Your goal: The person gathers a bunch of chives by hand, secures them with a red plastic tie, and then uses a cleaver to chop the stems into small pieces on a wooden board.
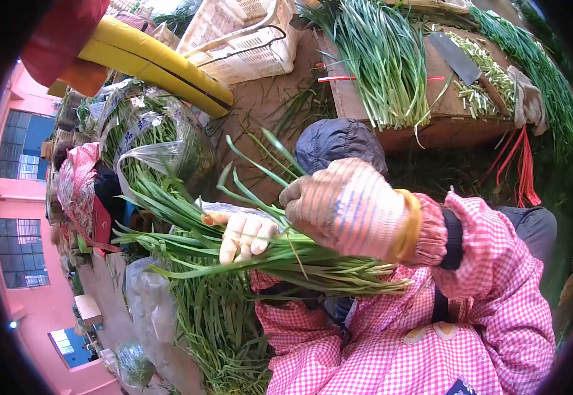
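My left hand (pixel 247 236), with pale-covered fingertips, is curled around a bunch of long green leafy stalks (pixel 329 266) that lies across my lap. The stalk ends point right and the leaves fan out left. Just above the bunch is my right hand (pixel 349 207), in a striped, soiled knit glove with a yellow band at the wrist. Its fingers are closed at the base of a few loose leaves (pixel 253 191); the back of the glove hides part of the grip. More leafy greens (pixel 217 322) hang below the bunch at my left.
A wooden bench ahead bears a pile of trimmed greens (pixel 385 62), a cleaver (pixel 454 58), cut stalk pieces (pixel 477 92) and a glove (pixel 528 99). Red ties (pixel 523 168) hang from it. Also nearby are a white crate (pixel 247 49), bagged greens (pixel 161 131) and a yellow padded tube (pixel 158 62).
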The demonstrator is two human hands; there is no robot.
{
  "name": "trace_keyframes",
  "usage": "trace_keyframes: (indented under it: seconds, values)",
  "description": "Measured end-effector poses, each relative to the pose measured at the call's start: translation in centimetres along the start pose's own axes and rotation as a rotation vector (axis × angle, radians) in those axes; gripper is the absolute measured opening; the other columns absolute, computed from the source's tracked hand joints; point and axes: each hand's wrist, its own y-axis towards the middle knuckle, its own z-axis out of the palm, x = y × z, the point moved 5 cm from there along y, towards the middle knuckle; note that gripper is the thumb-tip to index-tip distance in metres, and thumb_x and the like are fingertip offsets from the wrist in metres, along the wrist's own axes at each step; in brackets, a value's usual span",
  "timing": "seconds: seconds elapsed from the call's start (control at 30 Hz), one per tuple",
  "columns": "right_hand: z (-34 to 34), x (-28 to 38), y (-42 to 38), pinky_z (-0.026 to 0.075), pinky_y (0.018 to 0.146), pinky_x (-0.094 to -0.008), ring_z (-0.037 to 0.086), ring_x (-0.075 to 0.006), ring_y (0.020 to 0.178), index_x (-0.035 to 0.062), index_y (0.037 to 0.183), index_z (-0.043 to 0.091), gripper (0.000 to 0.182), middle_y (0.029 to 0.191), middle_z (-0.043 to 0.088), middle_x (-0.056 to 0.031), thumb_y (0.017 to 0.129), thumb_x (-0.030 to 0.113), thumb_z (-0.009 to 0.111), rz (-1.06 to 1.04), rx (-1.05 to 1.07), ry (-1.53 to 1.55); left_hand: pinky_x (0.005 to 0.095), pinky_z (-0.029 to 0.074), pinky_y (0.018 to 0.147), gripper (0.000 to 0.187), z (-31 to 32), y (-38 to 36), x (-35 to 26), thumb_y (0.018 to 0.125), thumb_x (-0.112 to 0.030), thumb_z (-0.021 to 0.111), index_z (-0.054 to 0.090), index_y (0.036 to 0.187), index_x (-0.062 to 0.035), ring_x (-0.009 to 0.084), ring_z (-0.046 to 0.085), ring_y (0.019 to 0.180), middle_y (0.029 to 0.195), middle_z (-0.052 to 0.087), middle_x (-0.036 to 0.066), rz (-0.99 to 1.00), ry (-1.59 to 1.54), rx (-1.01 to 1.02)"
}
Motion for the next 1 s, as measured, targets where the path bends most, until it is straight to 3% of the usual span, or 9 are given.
trace_keyframes:
  seconds: [0.23,0.47,0.5,0.57,0.63,0.67,0.7,0.9,1.0]
  values:
    - [-7.2,-1.3,-4.5,0.052,0.064,-0.0312,0.064,-0.0217,0.075,0.0078,0.077,0.064,0.009,0.092,0.065,-0.0058,0.069,0.006,0.067,0.0,-0.507,-0.154,0.0317,0.045,0.076,0.027,-0.4,-2.0,0.4,0.095,-0.032,0.032,0.043,0.101,-0.0083,0.016,0.06,0.068,0.072,0.064,0.003,0.004,-0.019,-0.32]
    - [-7.6,-8.5,-17.3,0.052,0.071,-0.0309,0.064,-0.0235,0.078,0.003,0.088,0.065,0.016,0.084,0.065,-0.0123,0.073,0.004,0.067,0.646,-0.154,0.845,0.0318,0.041,0.082,0.061,-0.2,-2.9,0.3,0.097,-0.045,0.024,0.068,0.071,-0.0108,0.0162,0.056,0.071,0.061,0.06,0.002,0.048,-0.055,-0.563]
    - [-6.5,-10.0,-20.0,0.052,0.07,-0.0311,0.065,-0.0234,0.076,0.0045,0.09,0.065,0.016,0.084,0.066,-0.0127,0.075,0.008,0.066,0.89,-0.044,0.993,0.0338,0.042,0.084,0.051,-0.2,-3.1,0.4,0.098,-0.041,0.026,0.064,0.083,-0.009,0.0168,0.055,0.077,0.068,0.059,0.003,0.084,-0.044,-0.583]
    - [-1.1,-14.9,-25.1,0.052,0.068,-0.032,0.065,-0.0243,0.075,0.0097,0.095,0.066,0.02,0.085,0.066,-0.0127,0.08,0.021,0.061,1.029,0.581,-0.263,0.0378,0.043,0.087,0.037,0.0,-3.4,0.2,0.098,-0.032,0.031,0.056,0.105,-0.0054,0.0181,0.053,0.089,0.083,0.059,0.004,0.175,0.016,-0.626]
    - [0.0,-15.0,-25.4,0.052,0.068,-0.0338,0.065,-0.0258,0.078,0.0142,0.098,0.066,0.025,0.085,0.067,-0.0122,0.082,0.03,0.056,0.972,0.525,-0.291,0.0375,0.044,0.089,0.033,0.1,-4.0,0.2,0.097,-0.024,0.039,0.048,0.122,-0.0045,0.0183,0.053,0.093,0.09,0.058,0.004,0.246,0.081,-0.675]
    - [-0.4,-13.2,-23.6,0.051,0.072,-0.0339,0.065,-0.0272,0.081,0.012,0.1,0.066,0.026,0.089,0.067,-0.0129,0.082,0.029,0.059,1.06,0.12,0.307,0.0352,0.044,0.089,0.036,0.1,-4.4,0.1,0.096,-0.021,0.044,0.045,0.128,-0.0054,0.0178,0.053,0.091,0.091,0.059,0.003,0.277,0.107,-0.69]
    - [-0.7,-11.1,-21.2,0.051,0.076,-0.0332,0.065,-0.026,0.083,0.0097,0.102,0.065,0.027,0.09,0.066,-0.0133,0.082,0.028,0.061,0.77,-0.106,0.344,0.0335,0.044,0.089,0.039,-0.1,-4.4,-0.1,0.094,-0.021,0.048,0.043,0.13,-0.0058,0.0169,0.054,0.089,0.091,0.059,0.002,0.333,0.135,-0.742]
    - [3.8,-5.0,-12.5,0.045,0.084,-0.0324,0.06,-0.0253,0.098,0.0014,0.116,0.055,0.057,0.104,0.062,-0.0177,0.082,0.047,0.059,0.618,0.143,0.76,0.0324,0.046,0.089,0.044,-1.1,-2.6,-2.3,0.088,-0.027,0.057,0.049,0.127,-0.0074,0.0142,0.056,0.1,0.106,0.061,0.004,0.01,0.36,-1.106]
    - [4.3,-4.3,-12.3,0.045,0.082,-0.0307,0.059,-0.0181,0.096,0.0019,0.119,0.053,0.059,0.105,0.062,-0.0115,0.084,0.049,0.056,0.501,0.04,1.18,0.0317,0.048,0.087,0.039,-2.8,0.6,-2.7,0.088,-0.027,0.058,0.054,0.123,-0.0094,0.0116,0.057,0.101,0.109,0.06,0.004,0.113,-0.192,-1.112]
